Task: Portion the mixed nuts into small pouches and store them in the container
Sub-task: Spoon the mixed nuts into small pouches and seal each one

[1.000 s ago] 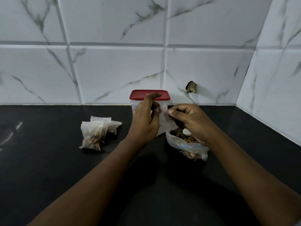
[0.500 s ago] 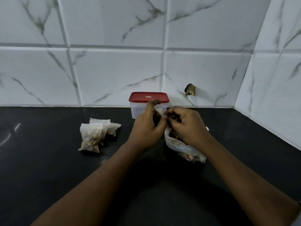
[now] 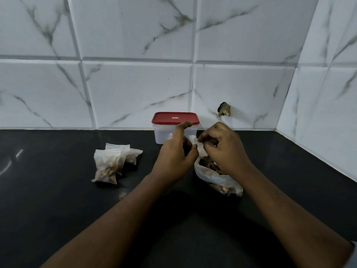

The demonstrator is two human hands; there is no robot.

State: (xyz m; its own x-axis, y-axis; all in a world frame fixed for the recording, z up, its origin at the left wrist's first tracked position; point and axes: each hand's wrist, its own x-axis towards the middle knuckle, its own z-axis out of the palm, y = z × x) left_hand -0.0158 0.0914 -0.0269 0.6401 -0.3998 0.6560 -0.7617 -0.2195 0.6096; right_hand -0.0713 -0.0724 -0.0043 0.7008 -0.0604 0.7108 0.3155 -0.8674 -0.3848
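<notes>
**Q:** What fills most of the view?

**Me:** The white marble-veined tiled wall [image 3: 135, 84] takes the whole upper half and turns a corner at the right. Below it the black stone countertop [image 3: 48, 209] runs to the bottom edge.

**Q:** And your hands?

**Me:** Both forearms reach in from the bottom and meet just right of centre. My left hand [image 3: 174, 159] has its fingers curled and the forefinger lifted. My right hand [image 3: 226, 151] is curled beside it. Between them both pinch a small white translucent pouch [image 3: 193, 139], the right at its top edge.

**Q:** Where are the nuts?

**Me:** In the large clear plastic bag of mixed nuts [image 3: 218, 178], open on the counter under my right hand.

**Q:** The container?

**Me:** The clear rectangular plastic container [image 3: 164, 134] stands at the wall behind my left hand, its red lid [image 3: 174, 118] on.

**Q:** Anything finished?

**Me:** A cluster of filled translucent pouches [image 3: 108, 165] lies left of centre, well apart from the container. A small brass stub [image 3: 224, 109] sticks out of the wall, up right of the lid.
</notes>
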